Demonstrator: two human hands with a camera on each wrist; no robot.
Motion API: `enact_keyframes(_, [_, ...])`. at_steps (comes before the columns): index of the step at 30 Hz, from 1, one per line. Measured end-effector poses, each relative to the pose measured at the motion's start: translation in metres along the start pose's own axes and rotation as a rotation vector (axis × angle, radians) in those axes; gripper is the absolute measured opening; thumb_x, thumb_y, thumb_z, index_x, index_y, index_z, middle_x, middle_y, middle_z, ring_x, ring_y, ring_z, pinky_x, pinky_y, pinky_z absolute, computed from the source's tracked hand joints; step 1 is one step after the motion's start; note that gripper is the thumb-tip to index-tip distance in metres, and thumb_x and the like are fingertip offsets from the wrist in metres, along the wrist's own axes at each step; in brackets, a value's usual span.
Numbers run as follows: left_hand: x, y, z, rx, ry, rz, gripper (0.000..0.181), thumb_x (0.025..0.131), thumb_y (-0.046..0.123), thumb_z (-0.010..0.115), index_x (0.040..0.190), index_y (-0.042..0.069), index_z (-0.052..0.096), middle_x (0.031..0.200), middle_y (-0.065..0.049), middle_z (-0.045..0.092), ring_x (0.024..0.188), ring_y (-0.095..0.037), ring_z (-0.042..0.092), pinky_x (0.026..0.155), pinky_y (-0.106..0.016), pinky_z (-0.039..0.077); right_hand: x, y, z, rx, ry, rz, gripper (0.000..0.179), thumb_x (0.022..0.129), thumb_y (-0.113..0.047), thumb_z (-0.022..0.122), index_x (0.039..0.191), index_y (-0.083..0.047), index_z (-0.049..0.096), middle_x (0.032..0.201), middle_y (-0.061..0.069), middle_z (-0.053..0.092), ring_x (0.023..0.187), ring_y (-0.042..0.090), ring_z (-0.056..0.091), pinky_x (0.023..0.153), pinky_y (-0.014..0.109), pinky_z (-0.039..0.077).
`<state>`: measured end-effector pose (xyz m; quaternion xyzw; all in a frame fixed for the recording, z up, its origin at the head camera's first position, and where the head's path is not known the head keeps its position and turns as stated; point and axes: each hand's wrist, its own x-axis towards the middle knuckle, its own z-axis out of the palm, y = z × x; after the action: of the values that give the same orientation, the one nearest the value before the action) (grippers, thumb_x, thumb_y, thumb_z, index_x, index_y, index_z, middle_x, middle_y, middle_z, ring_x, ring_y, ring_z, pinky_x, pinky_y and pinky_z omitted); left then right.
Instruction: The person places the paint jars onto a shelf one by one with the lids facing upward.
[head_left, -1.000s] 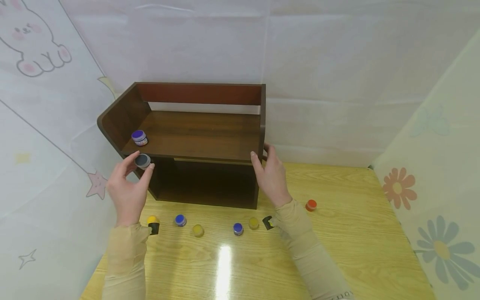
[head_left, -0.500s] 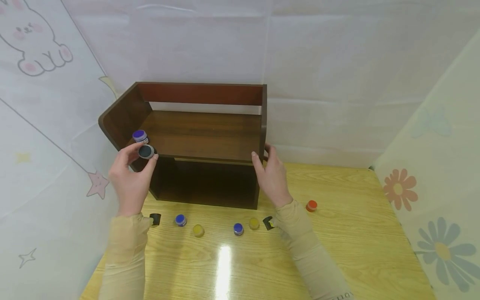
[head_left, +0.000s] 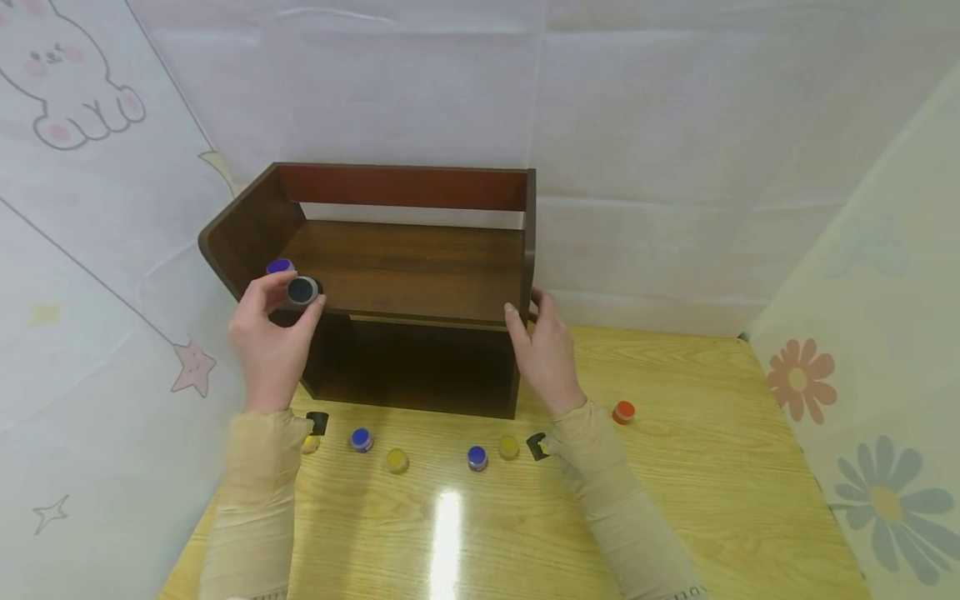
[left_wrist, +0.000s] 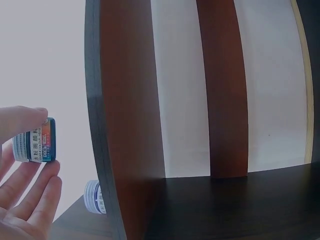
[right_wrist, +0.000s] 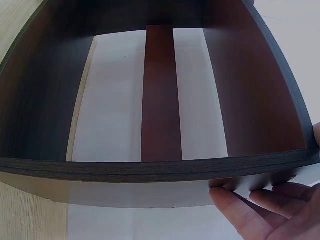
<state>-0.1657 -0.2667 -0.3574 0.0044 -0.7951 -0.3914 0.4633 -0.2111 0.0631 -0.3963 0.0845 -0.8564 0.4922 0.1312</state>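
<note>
My left hand [head_left: 268, 346] pinches a small paint jar [head_left: 303, 291] with a dark lid between thumb and fingers, overlapping the front edge of the upper board in the head view. In the left wrist view, the jar's printed label [left_wrist: 40, 142] faces the camera. Just behind it, a purple-lidded paint jar [head_left: 281, 266] stands at the left end of the upper board, partly hidden by the fingers. My right hand [head_left: 546, 354] grips the right side of the dark brown shelf [head_left: 405, 258]. Its thumb lies at the front edge, while its fingers [right_wrist: 235, 210] press the outer face.
Blue-lidded jars [head_left: 362, 439] and yellow-lidded jars [head_left: 397, 460] stand on the wooden table [head_left: 675, 500] before the shelf. A red-lidded jar [head_left: 623, 412] stands to the right. Another yellow jar [head_left: 310, 444] is partly covered by the left sleeve. Printed sheets [head_left: 750, 167] enclose the table.
My left hand has moved up and to the right with the dark-lidded paint jar, from below the purple-lidded jar to beside it. My right hand stays on the shelf's side.
</note>
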Motion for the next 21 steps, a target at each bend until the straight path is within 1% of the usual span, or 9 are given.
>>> enact_keyframes(3, [0.003, -0.002, 0.003, -0.001, -0.02, -0.007, 0.044, 0.081, 0.012, 0.089, 0.12, 0.008, 0.07, 0.11, -0.001, 0.072, 0.095, -0.019, 0.066, 0.089, -0.02, 0.048, 0.0, 0.0, 0.0, 0.003, 0.001, -0.001, 0.06, 0.105, -0.044, 0.053, 0.145, 0.0, 0.043, 0.145, 0.02, 0.052, 0.122, 0.036, 0.059, 0.093, 0.051, 0.053])
enact_keyframes(5, [0.006, -0.003, 0.006, -0.002, -0.032, -0.01, 0.044, 0.081, 0.013, 0.088, 0.121, 0.008, 0.07, 0.109, -0.001, 0.072, 0.095, -0.019, 0.067, 0.09, -0.02, 0.049, 0.0, 0.0, 0.0, 0.002, 0.002, -0.003, 0.06, 0.105, -0.043, 0.053, 0.145, 0.0, 0.043, 0.145, 0.021, 0.052, 0.121, 0.036, 0.059, 0.093, 0.051, 0.053])
enact_keyframes(11, [0.011, -0.005, 0.014, 0.016, -0.067, -0.003, 0.042, 0.083, 0.012, 0.087, 0.12, 0.006, 0.07, 0.107, -0.007, 0.072, 0.097, -0.02, 0.069, 0.09, -0.021, 0.05, 0.0, 0.002, 0.0, -0.013, 0.004, -0.008, 0.06, 0.105, -0.044, 0.053, 0.145, 0.0, 0.043, 0.145, 0.02, 0.053, 0.121, 0.036, 0.06, 0.092, 0.05, 0.054])
enact_keyframes(17, [0.015, -0.01, 0.021, 0.017, -0.059, -0.001, 0.04, 0.083, 0.012, 0.087, 0.12, 0.006, 0.073, 0.106, -0.008, 0.074, 0.096, -0.024, 0.069, 0.089, -0.028, 0.053, 0.001, 0.002, 0.001, -0.013, 0.006, -0.009, 0.06, 0.105, -0.044, 0.052, 0.145, 0.0, 0.044, 0.145, 0.02, 0.053, 0.12, 0.036, 0.06, 0.092, 0.051, 0.054])
enact_keyframes(19, [0.015, -0.011, 0.023, 0.016, -0.06, -0.008, 0.04, 0.083, 0.013, 0.087, 0.12, 0.006, 0.073, 0.107, -0.008, 0.074, 0.096, -0.025, 0.069, 0.088, -0.028, 0.053, 0.001, 0.003, 0.001, -0.01, 0.006, -0.012, 0.06, 0.105, -0.044, 0.053, 0.145, 0.001, 0.044, 0.144, 0.021, 0.053, 0.12, 0.037, 0.06, 0.092, 0.051, 0.054])
enact_keyframes(21, [0.015, -0.013, 0.024, 0.023, -0.066, -0.016, 0.04, 0.083, 0.013, 0.087, 0.12, 0.005, 0.073, 0.108, -0.007, 0.074, 0.096, -0.025, 0.069, 0.087, -0.025, 0.051, 0.001, 0.003, 0.001, -0.01, 0.007, -0.013, 0.061, 0.105, -0.044, 0.052, 0.145, 0.001, 0.044, 0.144, 0.021, 0.053, 0.12, 0.037, 0.06, 0.092, 0.051, 0.053])
